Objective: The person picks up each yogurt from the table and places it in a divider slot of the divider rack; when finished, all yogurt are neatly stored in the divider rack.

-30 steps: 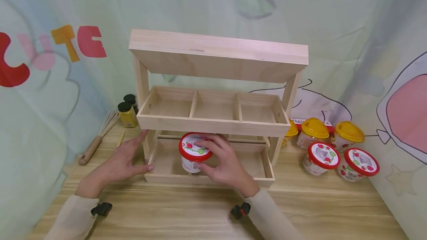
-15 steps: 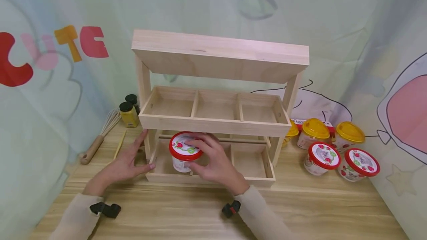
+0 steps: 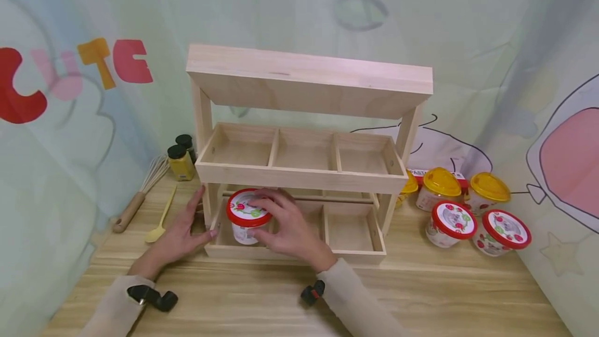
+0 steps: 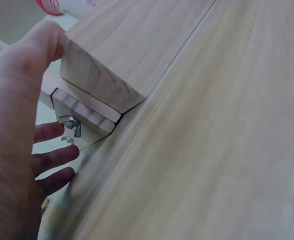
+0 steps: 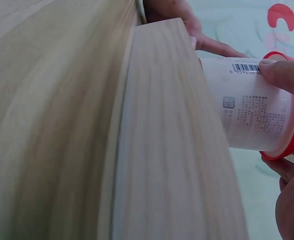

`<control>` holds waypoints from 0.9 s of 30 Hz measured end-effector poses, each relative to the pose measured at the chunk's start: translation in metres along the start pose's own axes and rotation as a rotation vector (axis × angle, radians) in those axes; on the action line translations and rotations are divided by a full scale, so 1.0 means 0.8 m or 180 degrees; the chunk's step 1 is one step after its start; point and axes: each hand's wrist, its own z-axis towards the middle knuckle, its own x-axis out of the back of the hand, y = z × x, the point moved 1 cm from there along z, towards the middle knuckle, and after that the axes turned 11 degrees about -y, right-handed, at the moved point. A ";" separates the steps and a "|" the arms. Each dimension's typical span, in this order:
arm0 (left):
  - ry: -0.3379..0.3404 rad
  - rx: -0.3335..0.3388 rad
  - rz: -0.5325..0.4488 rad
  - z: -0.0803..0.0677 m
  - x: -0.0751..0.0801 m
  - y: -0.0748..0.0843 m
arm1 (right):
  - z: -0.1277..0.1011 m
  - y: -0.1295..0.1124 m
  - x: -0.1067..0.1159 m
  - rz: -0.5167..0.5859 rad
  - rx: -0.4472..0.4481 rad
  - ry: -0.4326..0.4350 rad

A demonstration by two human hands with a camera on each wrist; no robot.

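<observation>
A white tub with a red-rimmed, strawberry-print lid (image 3: 239, 211) is upright in the left part of the lower tray (image 3: 295, 255) of a wooden two-tier rack. My right hand (image 3: 291, 234) grips it from the right, thumb on its side and fingers over the lid; in the right wrist view the tub's printed label (image 5: 251, 107) shows. Around the rack's lower left corner spreads my left hand (image 3: 180, 241). Its thumb touches the tray's front corner, and its other fingers reach along the outer side near wing nuts (image 4: 71, 122).
On the right stand two more red-lidded tubs (image 3: 451, 222) and several yellow-lidded ones (image 3: 441, 183). To the left lie a whisk (image 3: 130, 211) and a yellow spoon (image 3: 161, 222), near two black-capped jars (image 3: 180, 163). The rack's upper tray (image 3: 304, 152) overhangs the lower one.
My right hand has moved the tub leftward along the lower tray. The left hand stays at the rack's left end, its wrist shifting slightly right and uncovering the yellow spoon.
</observation>
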 end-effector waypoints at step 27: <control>-0.0021 0.0116 -0.0248 -0.003 -0.006 -0.003 | -0.032 -0.002 0.008 -0.0292 -0.0283 -0.0500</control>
